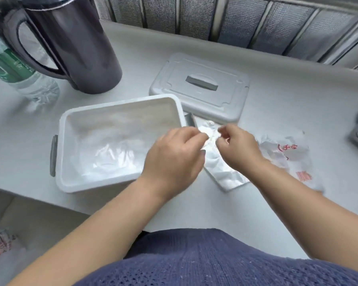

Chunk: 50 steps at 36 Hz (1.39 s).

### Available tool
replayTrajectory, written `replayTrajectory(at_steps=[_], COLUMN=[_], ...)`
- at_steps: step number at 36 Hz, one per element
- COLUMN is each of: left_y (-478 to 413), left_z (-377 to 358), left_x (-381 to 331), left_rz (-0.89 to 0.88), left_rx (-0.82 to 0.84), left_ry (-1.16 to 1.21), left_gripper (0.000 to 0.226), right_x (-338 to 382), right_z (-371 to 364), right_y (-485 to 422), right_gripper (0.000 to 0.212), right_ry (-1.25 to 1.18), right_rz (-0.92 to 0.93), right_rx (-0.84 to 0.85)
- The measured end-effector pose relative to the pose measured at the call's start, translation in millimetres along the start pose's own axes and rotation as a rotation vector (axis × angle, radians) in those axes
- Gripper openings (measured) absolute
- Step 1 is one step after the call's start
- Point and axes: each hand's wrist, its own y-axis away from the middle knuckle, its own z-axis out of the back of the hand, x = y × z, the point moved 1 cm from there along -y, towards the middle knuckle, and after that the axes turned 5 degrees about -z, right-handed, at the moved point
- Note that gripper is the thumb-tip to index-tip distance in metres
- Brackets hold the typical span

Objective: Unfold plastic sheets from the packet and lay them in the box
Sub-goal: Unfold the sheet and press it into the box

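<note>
- Near the centre of the head view, the hands meet just right of the box. The left hand (174, 155) and the right hand (239, 148) each pinch one small crumpled plastic sheet (210, 137) between curled fingers and thumb, with their fingertips close together.
- Under the hands, a flat folded stack of sheets (223, 174) lies on the white desk (287, 104), slanting toward the lower right.
- Right of centre, the crinkled packet (287, 155) with red print lies on the desk, partly behind the right forearm.
- Left of centre, the open white box (95, 182) sits on the desk with grey side latches. Glossy unfolded sheets (112, 155) lie on its floor.
- Above centre, the grey lid (198, 87) lies flat just behind the box's right corner.
- At the upper left stand a dark jug (74, 44) and a clear water bottle (25, 77) with a green label.
- Along the bottom edge, a blue knit garment (215, 261) fills the frame.
</note>
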Motion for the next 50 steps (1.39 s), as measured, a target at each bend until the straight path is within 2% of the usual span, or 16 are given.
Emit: replayTrajectory(at_steps=[3,5,8,10,12,15,17,22,23,24,26,29,33,39,43,50], left_y=[5.8,12.5,16.1,16.9,18.4,14.1,18.3,12.5,10.3,9.8,11.2,17.4,26.4,27.9,27.7,24.6], left_z=[-41.0,-69.0,-104.9,-118.6,-130.0,-130.1,-132.0,-113.0,-110.1,-108.8,-105.7,-101.7,-94.6,-89.4,-89.4,-77.9], left_x=[-29.8,-42.3,-52.6,-51.1,-51.2,-54.3,-49.3,-38.5,-36.7,-34.6,-34.6,-34.5,-34.0,-40.2,-43.8,-55.1], left_rz=[-0.12,-0.123,-0.022,0.029,-0.038,-0.034,-0.047,0.452,0.554,0.606,0.632,0.625,0.65,0.765,0.925,0.925], left_rx=[0.051,0.221,0.592,0.725,0.737,0.765,0.738,0.547,0.489,0.461,0.483,0.562,0.53,0.284,0.138,0.059], left_ry=[0.049,0.056,-0.097,-0.188,-0.311,-0.381,-0.369,-0.132,-0.002,0.102,0.241,0.206,0.14,0.336,0.679,0.857], left_gripper=[0.021,0.023,0.043,0.057,0.031,0.042,0.035,0.012,0.011,0.029,0.046,0.043,0.029,0.021,0.015,0.022], right_x=[-49.6,-71.5,-87.2,-89.6,-95.4,-105.0,-110.7,-115.3,-113.3,-111.2,-107.0,-104.3,-103.2,-96.3,-89.3,-78.8], right_z=[-11.3,-12.2,-6.3,-3.3,-0.1,5.5,7.9,8.7,8.7,8.4,7.7,6.4,2.8,-0.4,4.4,13.9], right_y=[7.8,16.6,27.9,31.2,35.1,36.3,33.9,24.1,22.7,21.7,21.1,22.9,30.3,40.4,45.5,54.6], right_gripper=[0.036,0.039,0.044,0.045,0.048,0.05,0.049,0.04,0.038,0.036,0.033,0.031,0.032,0.033,0.031,0.043], right_ry=[0.235,0.268,0.107,-0.057,-0.13,-0.155,-0.194,-0.272,-0.295,-0.315,-0.335,-0.328,-0.305,-0.329,-0.412,-0.441], right_rz=[0.002,0.0,-0.044,-0.108,-0.146,-0.167,-0.193,-0.2,-0.199,-0.195,-0.178,-0.155,-0.158,-0.105,-0.081,0.054], right_rx=[0.295,0.386,0.372,0.387,0.405,0.411,0.422,0.374,0.359,0.347,0.339,0.35,0.373,0.389,0.365,0.287])
